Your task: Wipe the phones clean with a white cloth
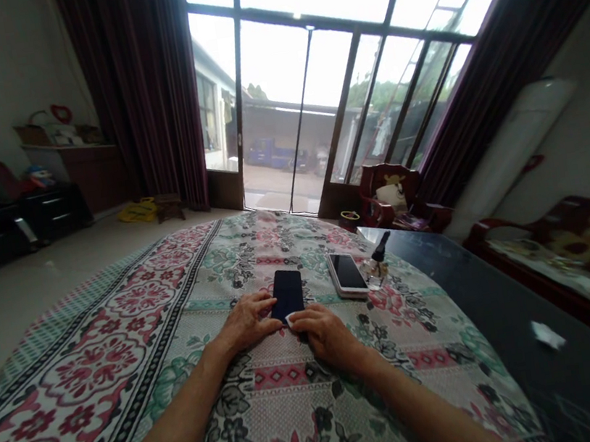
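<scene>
A dark smartphone [288, 291] lies flat, screen up, on the patterned tablecloth [290, 419]. Along its left edge and lower left corner, my left hand [248, 321] grips it with fingers and thumb. Pinched in the fingers of my right hand [326, 332] is a small white wipe [288, 320], pressed on the phone's lower end. That hand covers the phone's lower right corner and most of the wipe, so whether it is paper or cloth cannot be told.
A second phone-like device with a white frame [347, 274] lies to the right. Beside it stands a small clear bottle with a black top [381, 247]. A crumpled white tissue [548, 335] rests on the dark surface [481, 297] at right. Glass doors [281, 120] stand ahead.
</scene>
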### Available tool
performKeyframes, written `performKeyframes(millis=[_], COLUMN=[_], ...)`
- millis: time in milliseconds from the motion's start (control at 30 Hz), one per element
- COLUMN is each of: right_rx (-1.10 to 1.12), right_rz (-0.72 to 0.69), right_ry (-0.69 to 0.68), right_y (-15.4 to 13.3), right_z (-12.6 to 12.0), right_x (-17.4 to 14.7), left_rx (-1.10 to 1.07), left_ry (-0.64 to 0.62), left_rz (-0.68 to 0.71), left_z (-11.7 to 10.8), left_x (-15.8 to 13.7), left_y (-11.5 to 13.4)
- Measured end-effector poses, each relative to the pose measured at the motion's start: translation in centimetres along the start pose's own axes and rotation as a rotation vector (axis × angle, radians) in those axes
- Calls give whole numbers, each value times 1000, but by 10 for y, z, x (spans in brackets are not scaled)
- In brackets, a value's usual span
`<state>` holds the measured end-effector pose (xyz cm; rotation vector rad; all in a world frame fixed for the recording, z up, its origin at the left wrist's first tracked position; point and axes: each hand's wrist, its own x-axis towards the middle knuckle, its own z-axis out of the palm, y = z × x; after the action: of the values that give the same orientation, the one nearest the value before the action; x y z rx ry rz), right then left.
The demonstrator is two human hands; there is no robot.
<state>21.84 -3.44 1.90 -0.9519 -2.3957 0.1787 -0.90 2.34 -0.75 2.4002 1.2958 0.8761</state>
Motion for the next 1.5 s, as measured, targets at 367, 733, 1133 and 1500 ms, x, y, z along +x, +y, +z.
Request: performKeyframes(millis=[367, 733, 1133, 1500], right_rx=[-107, -213, -99, -47], right_rz=[173, 243, 144, 103], right_ry=[6, -56, 62, 25], right_y=[63, 63, 31, 12], right_z=[14, 20, 20, 24], right_x=[75, 103, 59, 55], left_rx=[29, -17, -44, 123], left_ry=[-9, 5, 185, 230], left_rz=[9, 5, -40, -149], left_z=[-3, -5, -7, -6], left_x=[0, 0, -1, -3], left_y=[5, 6, -7, -9])
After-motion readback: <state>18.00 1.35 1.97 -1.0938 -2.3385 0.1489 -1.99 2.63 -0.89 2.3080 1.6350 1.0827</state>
